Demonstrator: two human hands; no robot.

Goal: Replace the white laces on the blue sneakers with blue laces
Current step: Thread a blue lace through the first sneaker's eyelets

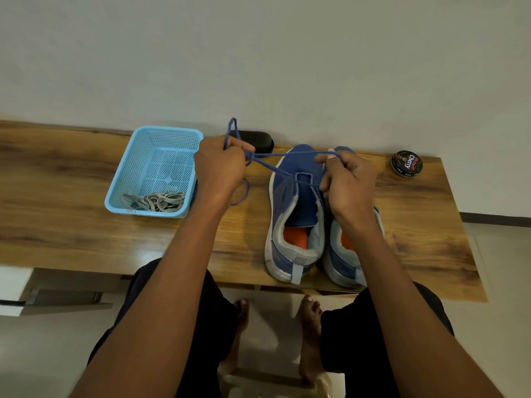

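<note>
head view: the light-blue basket [155, 168] on the wooden table [71, 179] holds the white laces [156, 201]. 2 blue sneakers [296, 214] stand at its 3 o'clock. 1 blue lace [275, 168] runs between the left hand [219, 168] and right hand [349, 182], each pinching it; the left hand is at 9 o'clock of the sneakers. 1 polish tin [407, 163] lies at their 2 o'clock.

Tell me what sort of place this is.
Probably a room at home, set up for shoe care: a wooden table against a plain wall, a tin of shoe polish, a blue basket holding removed white laces, and bare feet on a tiled floor.
</note>
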